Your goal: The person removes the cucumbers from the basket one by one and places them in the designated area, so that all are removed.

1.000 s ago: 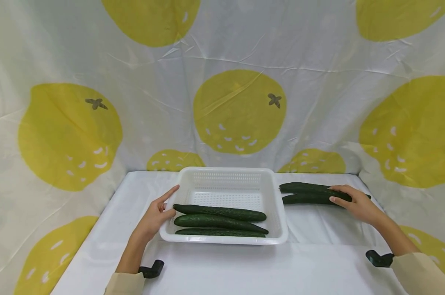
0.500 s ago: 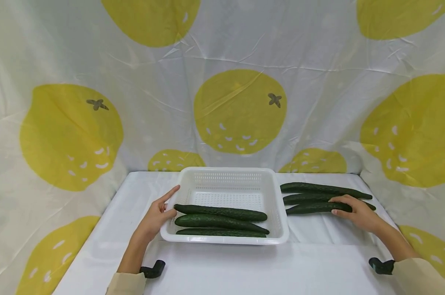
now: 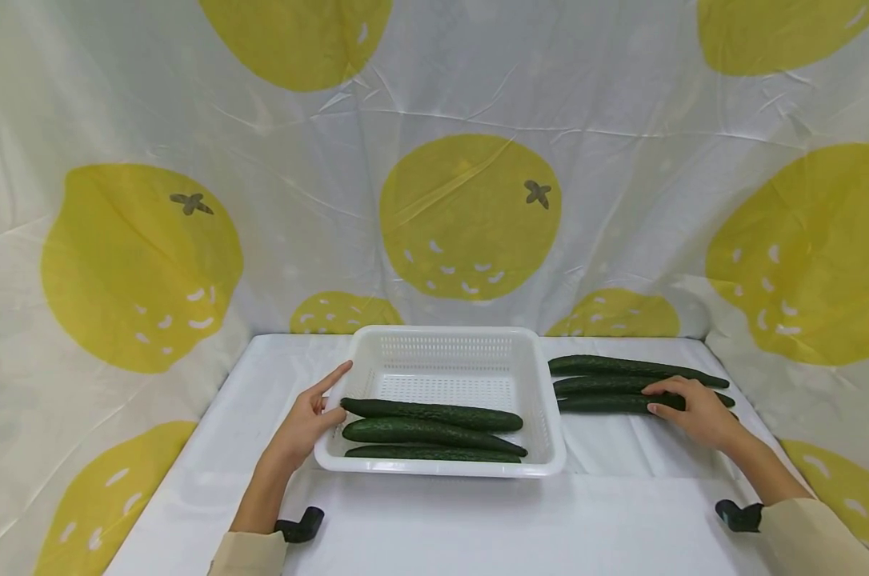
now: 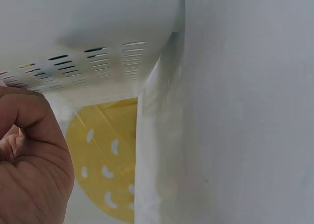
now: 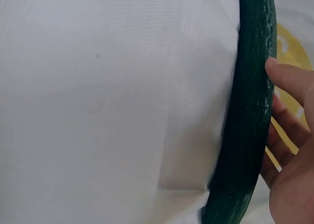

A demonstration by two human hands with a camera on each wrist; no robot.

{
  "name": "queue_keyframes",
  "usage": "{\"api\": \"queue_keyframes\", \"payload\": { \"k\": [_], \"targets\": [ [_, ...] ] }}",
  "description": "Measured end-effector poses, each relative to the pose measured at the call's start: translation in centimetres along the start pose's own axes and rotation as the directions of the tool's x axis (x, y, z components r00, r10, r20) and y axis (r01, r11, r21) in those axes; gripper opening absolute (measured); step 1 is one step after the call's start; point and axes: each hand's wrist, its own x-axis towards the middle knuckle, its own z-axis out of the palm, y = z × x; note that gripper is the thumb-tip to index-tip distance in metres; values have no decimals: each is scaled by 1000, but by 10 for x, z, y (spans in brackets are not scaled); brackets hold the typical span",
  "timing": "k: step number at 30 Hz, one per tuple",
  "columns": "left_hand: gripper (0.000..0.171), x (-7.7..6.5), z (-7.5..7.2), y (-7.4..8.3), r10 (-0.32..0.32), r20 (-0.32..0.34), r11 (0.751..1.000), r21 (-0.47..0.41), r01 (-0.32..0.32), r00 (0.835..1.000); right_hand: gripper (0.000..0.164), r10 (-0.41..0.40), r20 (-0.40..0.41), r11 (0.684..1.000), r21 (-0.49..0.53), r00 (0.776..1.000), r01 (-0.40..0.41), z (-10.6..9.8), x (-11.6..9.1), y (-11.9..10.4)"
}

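A white plastic basket (image 3: 445, 470) stands mid-table with three dark green cucumbers (image 3: 434, 433) lying side by side in its near half. My left hand (image 3: 299, 424) grips the basket's left rim, index finger stretched along it and thumb over the edge. From below, the left wrist view shows the curled hand (image 4: 34, 150) at the slotted basket wall (image 4: 98, 42). Right of the basket, three more cucumbers lie in a row. My right hand (image 3: 697, 410) holds the nearest cucumber (image 3: 607, 403); in the right wrist view its thumb presses one side of that cucumber (image 5: 248, 106), fingers behind.
Behind the held cucumber lie the middle cucumber (image 3: 593, 386) and the farthest cucumber (image 3: 629, 367), their left ends by the basket's right wall. A white cloth covers the table (image 3: 521, 528). A lemon-print curtain (image 3: 470, 216) rises at the back and both sides.
My right hand drew back slightly toward me, and a third cucumber came into view at the right. That nearest cucumber then shifted closer against the others. My left hand stays on the basket.
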Motion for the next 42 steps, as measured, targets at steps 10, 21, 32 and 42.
{"api": "queue_keyframes", "payload": {
  "k": [10, 21, 32, 42],
  "targets": [
    [81, 0, 0, -1, 5, 13, 1000, -10, -5, 1000, 34, 16, -34, 1000, -19, 999, -16, -3, 6, -10],
    [81, -2, -1, 3, 8, 17, 1000, -24, -7, 1000, 38, -23, -64, 999, 28, 998, 25, -12, 18, -43],
    [80, -1, -1, 0, -1, 20, 1000, -31, 2, 1000, 41, -40, -47, 995, 94, 998, 45, -19, 39, -85],
    [80, 0, -1, -1, -1, 19, 1000, -22, 1, 1000, 46, -95, -51, 983, 154, 994, 102, -16, 63, -117]
  ]
}}
